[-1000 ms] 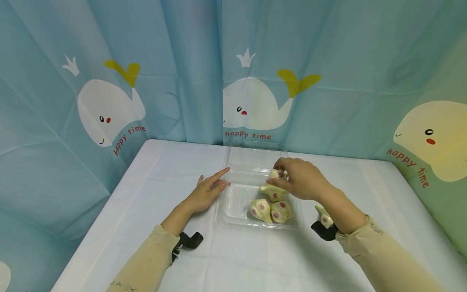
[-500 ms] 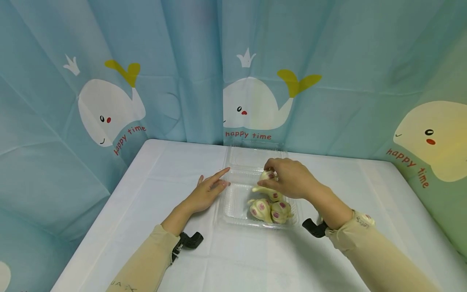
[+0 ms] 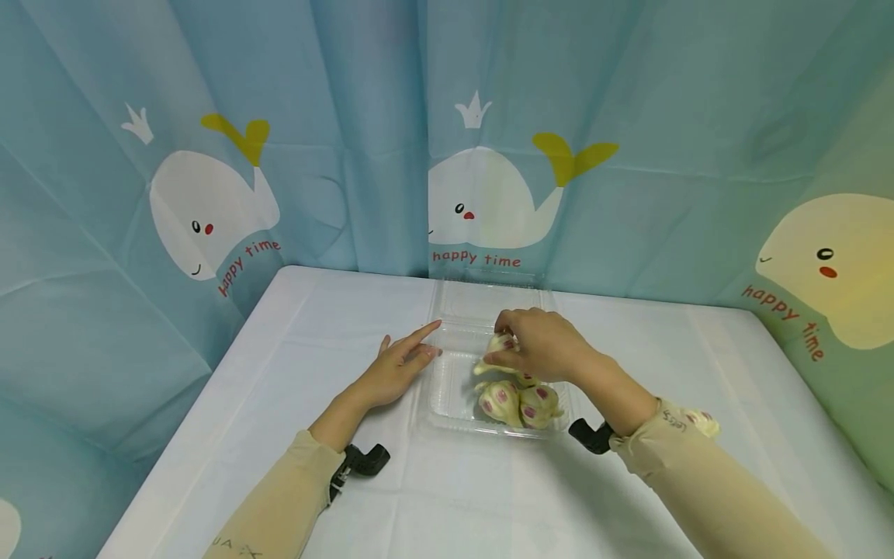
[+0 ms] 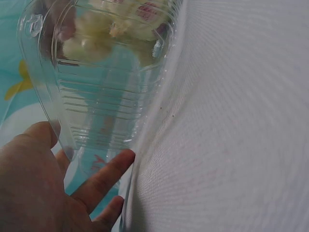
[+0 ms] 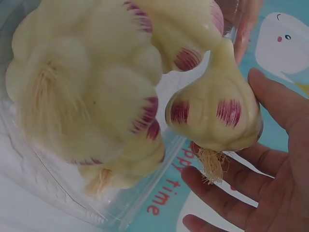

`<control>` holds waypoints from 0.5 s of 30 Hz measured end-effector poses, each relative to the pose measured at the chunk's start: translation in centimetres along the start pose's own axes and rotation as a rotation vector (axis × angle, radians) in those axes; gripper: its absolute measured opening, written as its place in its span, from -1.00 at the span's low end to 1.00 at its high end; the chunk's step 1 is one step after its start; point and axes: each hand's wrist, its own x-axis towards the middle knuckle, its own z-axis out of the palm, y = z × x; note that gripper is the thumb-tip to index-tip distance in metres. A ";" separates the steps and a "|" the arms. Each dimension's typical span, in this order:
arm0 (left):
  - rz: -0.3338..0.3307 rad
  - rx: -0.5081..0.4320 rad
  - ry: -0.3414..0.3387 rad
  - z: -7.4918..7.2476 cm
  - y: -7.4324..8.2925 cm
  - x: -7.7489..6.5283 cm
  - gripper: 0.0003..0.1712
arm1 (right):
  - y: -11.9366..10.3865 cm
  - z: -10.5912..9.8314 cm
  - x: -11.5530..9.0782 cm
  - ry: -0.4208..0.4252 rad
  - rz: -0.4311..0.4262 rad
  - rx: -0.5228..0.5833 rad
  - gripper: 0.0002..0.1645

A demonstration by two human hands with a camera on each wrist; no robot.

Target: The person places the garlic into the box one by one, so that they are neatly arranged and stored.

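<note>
Garlic (image 3: 500, 345) shifted left, right hand (image 3: 545, 342) gripping

Pale blue curtains (image 3: 377, 116), printed with white whales (image 3: 485, 198), yellow tails (image 3: 574, 159) and red "happy time" lettering (image 3: 476, 258), hang in folds behind and beside a white-covered table (image 3: 335, 318), their right side tinted yellowish green.
</note>
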 end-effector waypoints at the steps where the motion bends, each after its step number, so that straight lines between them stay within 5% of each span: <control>1: 0.002 0.001 0.000 0.0 0.0 0.0 -0.37 | 0.0 0.1 0.1 -0.006 0.005 -0.003 -0.40; 15: 0.001 0.000 0.003 0.0 0.0 0.0 -0.37 | -0.2 1.2 0.9 -0.051 0.015 -0.047 -0.38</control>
